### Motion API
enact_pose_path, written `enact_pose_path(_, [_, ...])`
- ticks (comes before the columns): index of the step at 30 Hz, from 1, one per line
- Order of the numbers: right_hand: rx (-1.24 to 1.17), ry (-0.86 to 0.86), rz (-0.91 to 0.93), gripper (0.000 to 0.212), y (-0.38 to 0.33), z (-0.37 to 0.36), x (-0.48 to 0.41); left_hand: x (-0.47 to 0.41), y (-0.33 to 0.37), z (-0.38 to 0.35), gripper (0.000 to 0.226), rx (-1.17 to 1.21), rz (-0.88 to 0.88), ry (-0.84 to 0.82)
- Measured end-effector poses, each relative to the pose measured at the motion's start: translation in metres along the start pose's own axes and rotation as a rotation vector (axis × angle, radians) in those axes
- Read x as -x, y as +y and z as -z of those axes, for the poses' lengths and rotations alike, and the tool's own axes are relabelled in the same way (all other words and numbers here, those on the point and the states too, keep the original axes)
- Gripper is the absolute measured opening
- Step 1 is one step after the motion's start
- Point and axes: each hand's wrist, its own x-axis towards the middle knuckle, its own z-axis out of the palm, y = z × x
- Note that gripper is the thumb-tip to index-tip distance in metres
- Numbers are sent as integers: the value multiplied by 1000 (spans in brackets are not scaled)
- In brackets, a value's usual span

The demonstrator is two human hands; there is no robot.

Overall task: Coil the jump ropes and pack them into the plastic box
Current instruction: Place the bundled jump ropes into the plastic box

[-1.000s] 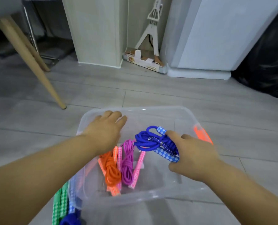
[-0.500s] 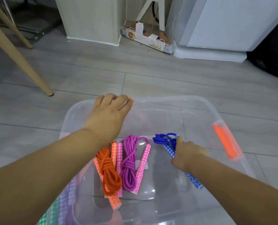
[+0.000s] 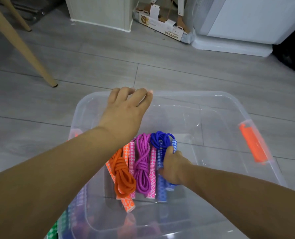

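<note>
While the relaxed left grip (image 3: 126,111) steadies the box (image 3: 195,97), the right grip (image 3: 172,168) (clasping the blue rope (image 3: 160,139)) should lay it flat beside the purple rope (image 3: 142,163).

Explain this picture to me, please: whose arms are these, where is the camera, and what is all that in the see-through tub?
There is no machine here. These are a person's two bare arms, filmed by one wide-angle camera worn on the head and looking forward and down, which is why the arms enter from the bottom edge. A clear plastic box with an orange latch stands on a grey floor. The left hand rests on the box's far rim. The right hand reaches inside and grips a coiled blue jump rope, holding it beside a coiled purple jump rope and an orange jump rope that lie on the bottom. At lower left, outside the box, green-patterned handles show, probably from another rope.
</note>
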Motion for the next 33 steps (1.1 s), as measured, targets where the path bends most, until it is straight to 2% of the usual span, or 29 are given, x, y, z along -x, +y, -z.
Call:
enact_pose_path(4, [93,-96,140,79,-12,-4,5,0,1,-2,70,-26,13,16])
enact_pose_path(7, [215,-91,103,96,-14,-7,-2,0,1,-2,77,-49,8,29])
enact_pose_path(10, [268,-82,79,98,-10,-8,-7,3,0,-3,81,-84,5,-8])
enact_pose_path(13, [330,-51,104,90,-4,2,-4,2,4,7,85,-115,16,-107])
enact_pose_path(18, [414,-20,197,47,3,31,16,-2,6,27,78,-103,40,-386])
enact_pose_path(22, [465,21,273,41,3,48,51,0,5,60,54,-120,11,-485])
enact_pose_path(27, [457,126,346,45,-5,63,121,34,5,115,40,-93,67,-495])
enact_pose_path(33, [353,418,493,39,-9,58,212,121,20,177,32,-3,167,-439])
